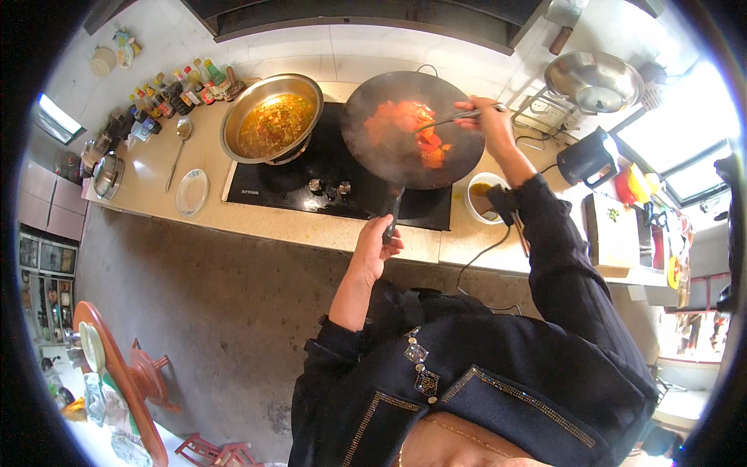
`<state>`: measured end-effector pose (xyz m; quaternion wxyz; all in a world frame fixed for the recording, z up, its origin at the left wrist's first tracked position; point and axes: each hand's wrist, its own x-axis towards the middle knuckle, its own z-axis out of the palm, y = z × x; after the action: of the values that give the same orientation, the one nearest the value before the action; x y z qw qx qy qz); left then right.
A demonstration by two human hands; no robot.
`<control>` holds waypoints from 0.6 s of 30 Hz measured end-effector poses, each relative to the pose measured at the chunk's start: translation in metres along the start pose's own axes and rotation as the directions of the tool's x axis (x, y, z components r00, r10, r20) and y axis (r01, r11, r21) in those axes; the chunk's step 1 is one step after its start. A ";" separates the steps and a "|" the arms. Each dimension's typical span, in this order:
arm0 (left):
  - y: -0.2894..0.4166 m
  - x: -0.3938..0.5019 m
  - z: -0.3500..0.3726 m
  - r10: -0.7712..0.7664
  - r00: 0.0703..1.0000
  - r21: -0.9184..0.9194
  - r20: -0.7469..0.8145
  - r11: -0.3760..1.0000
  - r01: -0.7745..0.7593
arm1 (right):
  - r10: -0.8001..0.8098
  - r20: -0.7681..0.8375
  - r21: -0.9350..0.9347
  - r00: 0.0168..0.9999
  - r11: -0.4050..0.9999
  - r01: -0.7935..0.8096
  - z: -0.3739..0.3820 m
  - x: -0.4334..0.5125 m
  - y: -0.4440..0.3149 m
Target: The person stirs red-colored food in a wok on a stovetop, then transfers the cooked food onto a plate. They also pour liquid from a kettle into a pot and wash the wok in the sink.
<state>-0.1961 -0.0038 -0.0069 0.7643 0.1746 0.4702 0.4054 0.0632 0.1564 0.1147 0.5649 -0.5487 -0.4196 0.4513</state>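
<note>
My left hand (374,242) grips the black handle (393,213) of a dark wok (385,163) on the right side of a black gas cooktop (262,190). In my right hand (487,119) is the handle of a metal cooking utensil (446,121), its lower end down among the food. Steam rises over the orange-red pieces (411,119), which look like cooked tomato, and blurs part of them. A wide steel pan (230,146) of brothy food with chopped bits stands on the left burner. Just below my right forearm sits a white bowl (470,205) with yellowish-brown liquid.
Several sauce bottles (189,87) line the back left wall. A ladle (176,157) and a small pale dish (192,192) lie left of the cooktop. At the right are a black electric kettle (586,157), a steel basin (595,79) and a cutting board (610,233) with green bits. A cable (481,254) hangs over the counter edge.
</note>
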 end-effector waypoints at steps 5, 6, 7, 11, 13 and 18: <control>-0.009 0.009 -0.002 -0.132 0.986 -0.279 0.106 0.947 0.157 | -0.001 0.097 -0.263 0.995 0.964 0.027 -0.026 -0.002 -0.030; -0.008 0.012 -0.002 -0.132 0.981 -0.307 0.144 0.936 0.171 | 0.079 0.075 -0.282 0.994 0.958 -0.055 -0.019 -0.005 -0.023; -0.009 0.014 -0.002 -0.128 0.973 -0.328 0.192 0.926 0.187 | 0.078 0.154 -0.250 0.985 0.968 -0.038 -0.011 -0.007 -0.015; -0.010 0.013 -0.003 -0.123 0.964 -0.367 0.237 0.907 0.206 | 0.069 0.084 0.074 0.994 0.994 -0.076 0.045 -0.010 0.049; -0.011 0.011 -0.003 -0.125 0.971 -0.345 0.204 0.919 0.191 | -0.025 -0.036 0.100 0.999 0.995 0.029 0.054 0.006 0.044; -0.012 0.011 0.000 -0.115 0.974 -0.357 0.193 0.917 0.179 | -0.102 -0.081 0.020 0.991 0.994 0.104 0.016 0.040 -0.026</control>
<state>-0.1882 -0.0029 -0.0208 0.8486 0.0241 0.3307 0.4122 0.0590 0.1994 0.1410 0.6104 -0.5372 -0.4190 0.4040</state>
